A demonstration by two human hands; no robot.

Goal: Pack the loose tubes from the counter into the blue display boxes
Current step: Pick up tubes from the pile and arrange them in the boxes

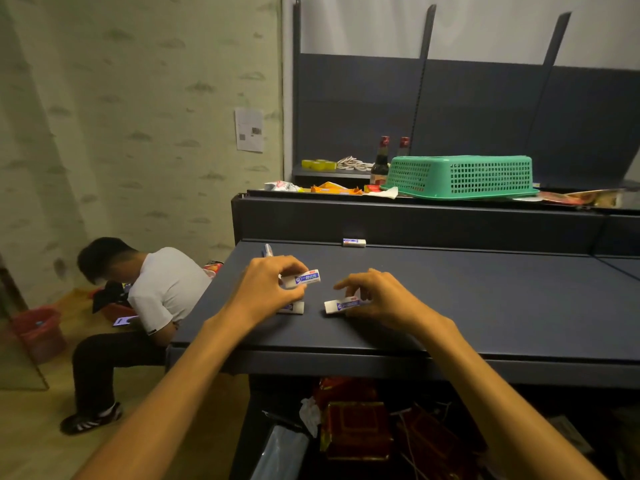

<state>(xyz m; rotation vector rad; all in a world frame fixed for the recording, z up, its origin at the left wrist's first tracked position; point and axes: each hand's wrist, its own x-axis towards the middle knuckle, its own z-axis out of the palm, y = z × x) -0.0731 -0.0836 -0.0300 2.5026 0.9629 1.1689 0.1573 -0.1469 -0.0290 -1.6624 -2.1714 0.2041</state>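
Your left hand pinches a small white box with blue print, lifted just off the bench, fingers curled round its near end. A second box lies flat on the bench directly under that hand, partly hidden by it. Your right hand holds a third box between thumb and curled fingers; that box rests on the bench, its left end free. The two hands are near each other, apart, at the bench's left front.

A fourth box lies well away at the back edge of the bench, against the raised ledge. A pen lies at the back left, just beyond your left hand.

Containers: a green basket sits upside down on the upper shelf behind the bench; contents cannot be told. Beside it stand two dark bottles with red caps, tape rolls and loose wrappers. A red bin stands on the floor at left. Under the bench, a red and gold carton sits among clutter.

A person in a white shirt sits left of the bench.
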